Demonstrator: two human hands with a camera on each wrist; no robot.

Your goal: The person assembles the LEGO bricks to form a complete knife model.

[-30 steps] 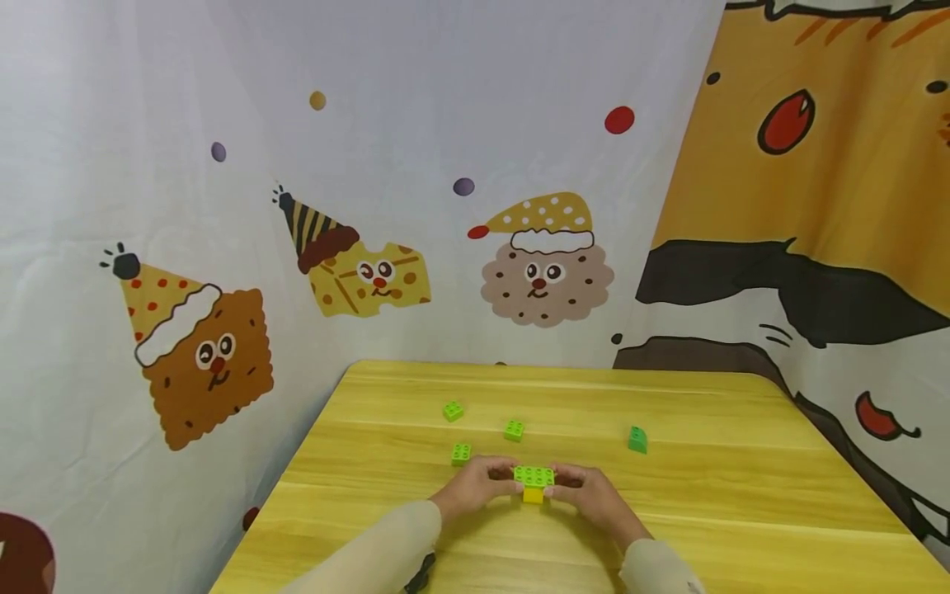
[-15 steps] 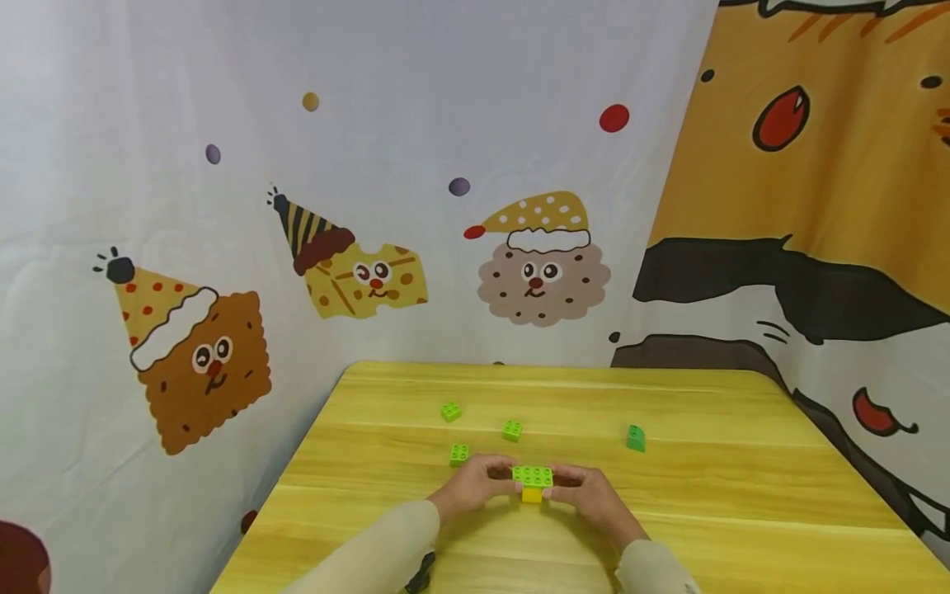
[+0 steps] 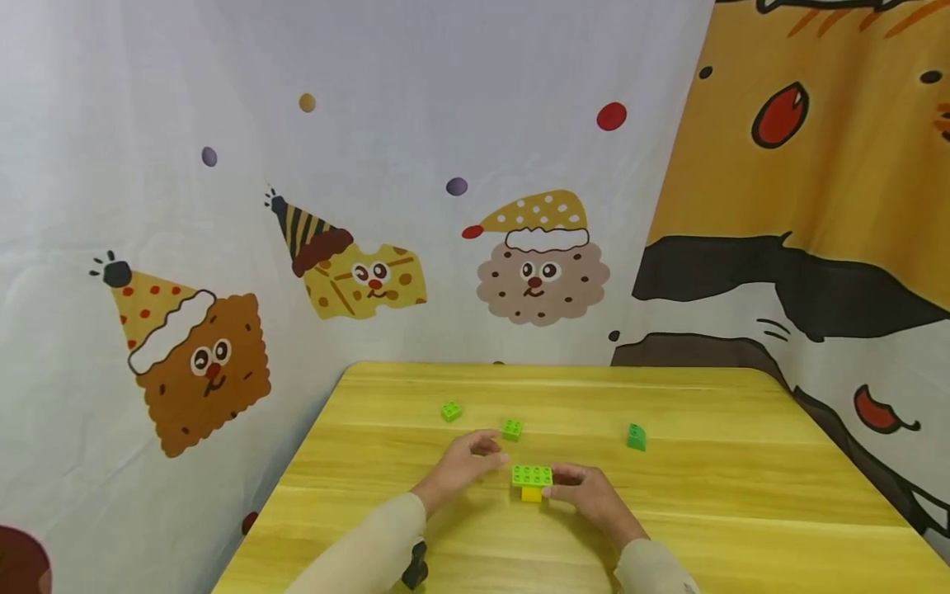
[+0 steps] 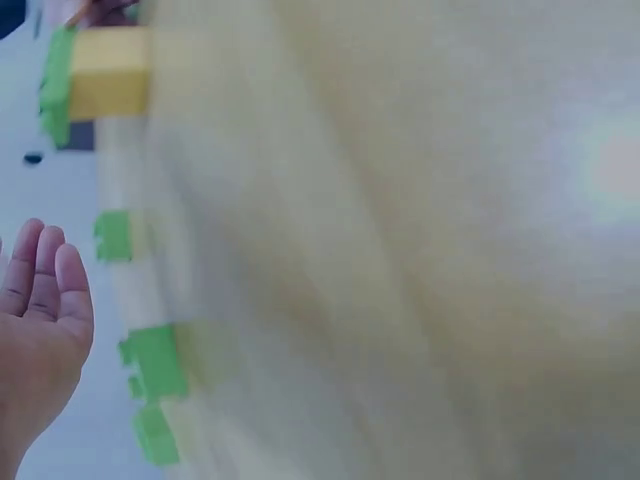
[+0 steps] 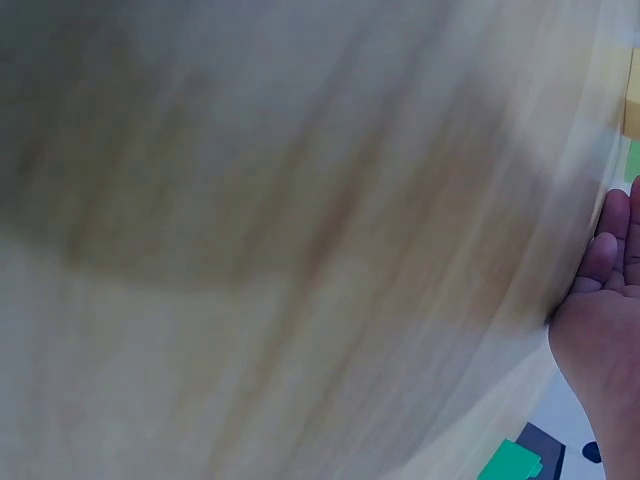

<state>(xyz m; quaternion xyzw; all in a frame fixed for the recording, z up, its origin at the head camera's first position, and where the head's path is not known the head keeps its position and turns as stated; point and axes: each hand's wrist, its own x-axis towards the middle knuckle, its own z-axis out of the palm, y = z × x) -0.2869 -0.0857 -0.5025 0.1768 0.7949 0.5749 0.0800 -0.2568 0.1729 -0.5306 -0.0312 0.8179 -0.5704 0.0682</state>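
A long light-green brick [image 3: 532, 475] sits on a narrower yellow brick [image 3: 530, 494], studs up, near the middle of the table. My right hand [image 3: 590, 491] holds this stack by its right end, thumb in front and fingers behind. In the left wrist view, the yellow brick [image 4: 112, 72] and part of the other hand show at the upper left. Nothing is held in my left hand [image 3: 463, 462], which hovers left of the stack with fingers extended. It hides the nearest small green brick in the head view. A square light-green brick [image 3: 512, 430] lies just beyond its fingertips.
Another square light-green brick [image 3: 451, 411] lies farther back on the left. A darker green curved brick [image 3: 636, 436] lies to the right, behind my right hand. The wooden table [image 3: 742, 478] meets a printed cloth [image 3: 416, 165] at its back edge.
My left hand has let go of the stack's left end and moved left and away from me, now covering one small green brick. The right hand and the stack stay in place.
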